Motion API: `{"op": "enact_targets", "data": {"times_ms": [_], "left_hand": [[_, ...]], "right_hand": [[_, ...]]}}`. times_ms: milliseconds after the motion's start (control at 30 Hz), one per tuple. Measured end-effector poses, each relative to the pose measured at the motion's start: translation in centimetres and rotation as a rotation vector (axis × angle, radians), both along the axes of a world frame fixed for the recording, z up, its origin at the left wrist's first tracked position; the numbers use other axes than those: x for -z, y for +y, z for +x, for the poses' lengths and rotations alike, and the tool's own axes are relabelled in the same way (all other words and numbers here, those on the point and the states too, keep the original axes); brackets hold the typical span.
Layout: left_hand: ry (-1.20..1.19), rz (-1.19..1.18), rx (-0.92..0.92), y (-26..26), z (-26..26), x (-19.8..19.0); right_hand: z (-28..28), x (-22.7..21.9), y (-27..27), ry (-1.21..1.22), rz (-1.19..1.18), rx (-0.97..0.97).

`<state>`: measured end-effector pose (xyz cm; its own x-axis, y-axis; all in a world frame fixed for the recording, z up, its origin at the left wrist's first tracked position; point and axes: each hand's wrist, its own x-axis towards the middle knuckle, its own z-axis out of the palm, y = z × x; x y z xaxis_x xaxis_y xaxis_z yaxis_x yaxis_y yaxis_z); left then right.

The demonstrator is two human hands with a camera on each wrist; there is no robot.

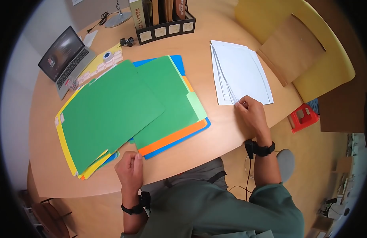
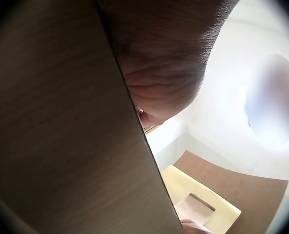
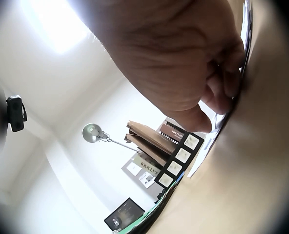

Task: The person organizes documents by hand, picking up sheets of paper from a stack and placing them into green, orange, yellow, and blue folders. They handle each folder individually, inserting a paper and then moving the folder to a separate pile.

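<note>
In the head view, the right hand [image 1: 253, 115] pinches the near edge of a stack of white papers [image 1: 243, 71], whose left edges are slightly fanned. From the right wrist view, the right hand [image 3: 183, 63] has thumb and fingers at the edge of the papers [image 3: 201, 158]. The left hand [image 1: 130, 170] rests at the table's front edge with loosely curled fingers, beside the corner of an orange folder [image 1: 171, 137]; nothing shows in it. Green folders [image 1: 112, 103] lie overlapped on yellow, orange and blue ones. The left wrist view hides most of the left fingers.
A laptop [image 1: 64, 55] stands at the left, by a tape roll [image 1: 108, 56]. Behind are a lamp base [image 1: 118, 20] and a black file holder [image 1: 166, 32] with books. At the right, a yellow chair [image 1: 330, 59] bears a brown envelope [image 1: 292, 49]; a red stool [image 1: 304, 118] stands below.
</note>
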<state>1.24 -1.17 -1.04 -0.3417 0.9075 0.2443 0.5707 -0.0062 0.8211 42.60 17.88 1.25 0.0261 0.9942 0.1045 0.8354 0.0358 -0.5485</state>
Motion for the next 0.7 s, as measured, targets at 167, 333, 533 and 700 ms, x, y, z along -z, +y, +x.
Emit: {"op": "enact_targets", "data": {"times_ms": [167,333,533,700], "left_hand": [[-0.034,0.004,0.025,-0.1,-0.3,0.0],[-0.045,-0.001,0.030,-0.2,-0.4,0.0],[-0.048,-0.015,0.038,-0.3,-0.5,0.0],[-0.248,-0.016,0.129,-0.7,-0.5,0.0]], "right_hand": [[-0.2,-0.1,-0.1,0.153,0.082,0.055],[-0.9,-1.6,-0.9,0.255,0.124,0.010],[-6.5,-3.0,-3.8,0.286,0.272,-0.470],[-13.8,-2.5,-7.3,0.399,0.228,-0.862]]}}
